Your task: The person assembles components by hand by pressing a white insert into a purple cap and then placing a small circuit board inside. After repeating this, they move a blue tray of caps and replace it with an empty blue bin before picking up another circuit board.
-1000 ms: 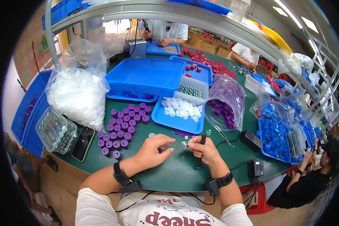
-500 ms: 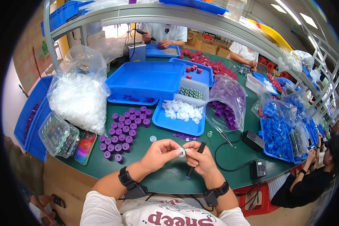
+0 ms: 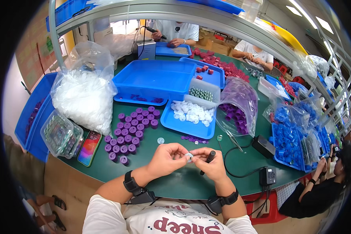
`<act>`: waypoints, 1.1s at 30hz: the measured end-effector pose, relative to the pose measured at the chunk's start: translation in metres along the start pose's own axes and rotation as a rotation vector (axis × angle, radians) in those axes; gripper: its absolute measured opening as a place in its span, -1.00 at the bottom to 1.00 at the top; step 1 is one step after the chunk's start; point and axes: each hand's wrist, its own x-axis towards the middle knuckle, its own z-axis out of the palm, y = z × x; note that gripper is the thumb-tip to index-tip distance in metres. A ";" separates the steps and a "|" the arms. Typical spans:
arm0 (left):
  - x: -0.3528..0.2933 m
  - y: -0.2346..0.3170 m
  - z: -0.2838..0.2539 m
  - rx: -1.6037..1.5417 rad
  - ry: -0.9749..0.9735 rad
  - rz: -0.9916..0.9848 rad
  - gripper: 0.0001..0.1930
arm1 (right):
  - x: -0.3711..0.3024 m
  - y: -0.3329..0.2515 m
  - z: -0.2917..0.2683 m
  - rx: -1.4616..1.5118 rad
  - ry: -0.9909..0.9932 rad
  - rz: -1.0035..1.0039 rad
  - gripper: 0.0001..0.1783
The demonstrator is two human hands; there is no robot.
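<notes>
Close to the table's front edge, my left hand and my right hand pinch a small whitish disc between their fingertips. A dark mark shows on the disc. My right hand also keeps a black pen-shaped tool tucked across its fingers. Just beyond my hands lie a loose clear disc and several small flat purple pieces. Rows of purple caps stand left of these. Further back, a blue tray holds a pile of whitish translucent discs.
On the left are a bag of white parts, a clear tub and a phone. Tweezers, a purple-filled bag, a black box and blue caps lie right. A metal shelf beam spans overhead. Co-workers sit around.
My hands stay together on the disc, which has turned to show more of its face. The black tool has tilted in my right hand. The view has shifted slightly.
</notes>
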 end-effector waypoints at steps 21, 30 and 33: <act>0.004 0.008 -0.009 -0.213 -0.196 -0.081 -0.86 | -0.007 0.016 -0.007 0.689 -0.243 0.347 -0.91; -0.005 0.018 -0.039 0.865 0.006 0.088 -0.55 | -0.004 0.016 -0.033 0.681 0.037 0.137 -0.92; -0.009 -0.002 -0.036 1.083 0.010 0.231 -0.57 | -0.004 0.017 -0.033 0.672 0.036 0.133 -0.91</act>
